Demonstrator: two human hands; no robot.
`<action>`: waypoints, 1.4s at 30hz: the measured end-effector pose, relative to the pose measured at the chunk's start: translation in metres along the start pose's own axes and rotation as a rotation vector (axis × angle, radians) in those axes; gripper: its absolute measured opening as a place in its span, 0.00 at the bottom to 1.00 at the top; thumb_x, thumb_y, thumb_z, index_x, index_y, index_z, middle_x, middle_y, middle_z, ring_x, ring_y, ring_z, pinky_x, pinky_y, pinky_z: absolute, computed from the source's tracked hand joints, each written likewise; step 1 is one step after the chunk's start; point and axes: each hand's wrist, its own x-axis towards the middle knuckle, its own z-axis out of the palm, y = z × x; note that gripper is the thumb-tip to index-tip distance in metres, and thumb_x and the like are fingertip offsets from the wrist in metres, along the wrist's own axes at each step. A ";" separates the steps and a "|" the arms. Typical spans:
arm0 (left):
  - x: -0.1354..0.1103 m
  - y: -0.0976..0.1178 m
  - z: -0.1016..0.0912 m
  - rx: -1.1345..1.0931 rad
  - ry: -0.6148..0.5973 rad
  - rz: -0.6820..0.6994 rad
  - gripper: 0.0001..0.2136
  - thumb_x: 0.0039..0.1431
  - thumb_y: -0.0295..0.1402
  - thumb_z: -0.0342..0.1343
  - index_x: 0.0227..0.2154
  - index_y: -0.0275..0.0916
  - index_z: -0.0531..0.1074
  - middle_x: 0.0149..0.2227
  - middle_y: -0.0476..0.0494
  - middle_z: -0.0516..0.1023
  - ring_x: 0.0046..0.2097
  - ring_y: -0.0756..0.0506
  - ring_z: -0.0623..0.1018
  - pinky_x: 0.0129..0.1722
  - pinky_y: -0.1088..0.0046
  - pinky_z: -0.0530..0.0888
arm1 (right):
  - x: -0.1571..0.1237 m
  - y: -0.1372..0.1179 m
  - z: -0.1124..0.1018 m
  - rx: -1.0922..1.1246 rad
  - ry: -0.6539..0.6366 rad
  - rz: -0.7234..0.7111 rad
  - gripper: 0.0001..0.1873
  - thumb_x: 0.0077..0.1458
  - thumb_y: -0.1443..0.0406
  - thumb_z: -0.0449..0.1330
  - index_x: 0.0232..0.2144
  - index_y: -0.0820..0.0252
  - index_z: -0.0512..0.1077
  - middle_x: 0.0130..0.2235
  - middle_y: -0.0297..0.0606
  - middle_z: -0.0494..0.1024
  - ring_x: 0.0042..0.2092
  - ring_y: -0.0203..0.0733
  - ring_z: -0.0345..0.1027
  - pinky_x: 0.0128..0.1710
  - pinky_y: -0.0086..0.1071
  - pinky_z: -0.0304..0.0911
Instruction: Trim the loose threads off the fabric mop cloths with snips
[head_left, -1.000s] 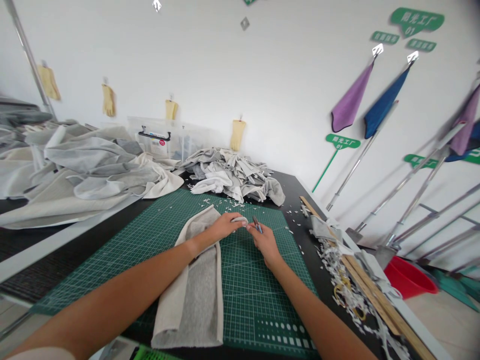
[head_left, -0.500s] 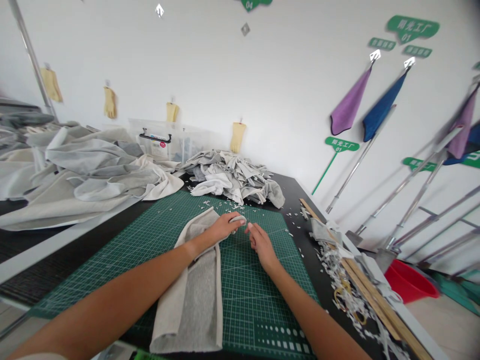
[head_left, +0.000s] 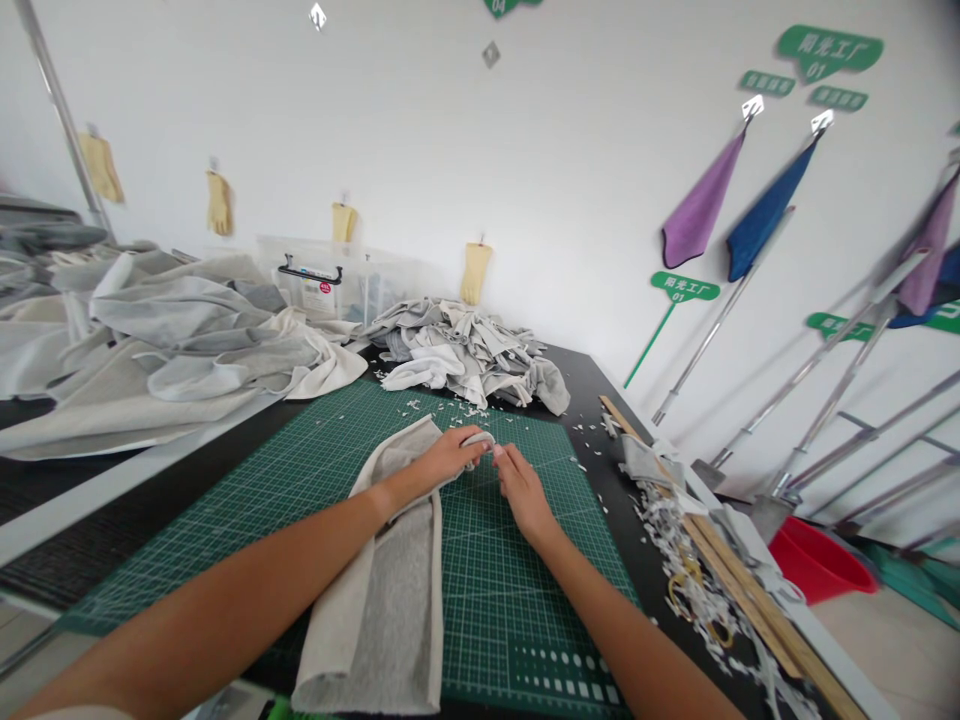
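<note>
A long piece of grey fabric [head_left: 397, 610] with paler folded edges lies over the green cutting mat [head_left: 517, 580] and runs up to both hands. My left hand [head_left: 454, 455] is closed on its upper end, which curls over the fingers. Close on the right, my right hand [head_left: 521, 490] has thumb and forefinger pinched at the tip of that curled end, the other fingers bent in. What sits between those fingertips is very small and partly hidden. My left forearm lies across the fabric and covers part of it.
A heap of grey cut pieces [head_left: 480, 350] stands behind the mat, among small scraps. Larger cloth sheets [head_left: 187, 340] cover the left side. Along the right edge lie wooden strips [head_left: 739, 590], shredded trimmings and yellow-handled scissors [head_left: 682, 590]. A clear plastic box [head_left: 315, 290] stands by the wall.
My right fingertips have come up against the curled fabric end, where a small gap showed before. The fabric's near end has shifted slightly left and toward me.
</note>
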 end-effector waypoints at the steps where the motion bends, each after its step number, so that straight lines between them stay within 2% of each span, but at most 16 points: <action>1: 0.000 0.000 0.000 0.000 0.000 0.008 0.15 0.63 0.45 0.51 0.33 0.37 0.71 0.28 0.49 0.73 0.31 0.49 0.72 0.34 0.74 0.67 | 0.000 0.000 0.000 -0.025 0.011 -0.024 0.22 0.63 0.44 0.49 0.32 0.54 0.66 0.25 0.30 0.62 0.27 0.37 0.54 0.26 0.28 0.51; 7: -0.002 0.001 0.001 0.012 -0.022 0.029 0.16 0.65 0.45 0.48 0.32 0.37 0.71 0.28 0.49 0.73 0.32 0.49 0.72 0.35 0.74 0.68 | -0.001 0.002 0.001 -0.239 0.045 -0.147 0.22 0.68 0.48 0.43 0.33 0.54 0.65 0.27 0.31 0.66 0.29 0.39 0.61 0.30 0.30 0.53; 11: -0.002 0.001 0.002 0.019 -0.028 0.032 0.18 0.66 0.46 0.47 0.32 0.37 0.71 0.28 0.49 0.73 0.32 0.49 0.72 0.36 0.74 0.67 | 0.000 0.003 0.001 -0.322 0.053 -0.163 0.22 0.70 0.49 0.39 0.34 0.54 0.63 0.27 0.30 0.66 0.29 0.40 0.63 0.31 0.30 0.53; 23: -0.005 -0.001 0.008 0.081 -0.061 0.073 0.19 0.69 0.47 0.42 0.33 0.38 0.69 0.27 0.50 0.73 0.30 0.49 0.72 0.34 0.74 0.67 | 0.001 0.006 0.001 -0.330 0.057 -0.172 0.22 0.71 0.50 0.39 0.34 0.54 0.63 0.29 0.30 0.68 0.30 0.39 0.64 0.32 0.31 0.53; 29: -0.003 -0.005 0.010 0.087 -0.029 0.054 0.18 0.70 0.46 0.41 0.32 0.38 0.66 0.27 0.50 0.72 0.31 0.49 0.72 0.35 0.73 0.67 | -0.003 0.004 -0.001 -0.304 0.028 -0.158 0.20 0.70 0.49 0.41 0.33 0.54 0.62 0.25 0.27 0.63 0.27 0.37 0.60 0.28 0.30 0.51; 42: -0.004 -0.001 0.011 0.067 -0.075 0.090 0.19 0.71 0.46 0.40 0.33 0.38 0.66 0.27 0.51 0.70 0.31 0.49 0.71 0.36 0.73 0.67 | -0.001 0.007 0.002 -0.201 0.047 -0.151 0.22 0.69 0.49 0.41 0.32 0.54 0.63 0.26 0.29 0.64 0.27 0.37 0.59 0.27 0.29 0.53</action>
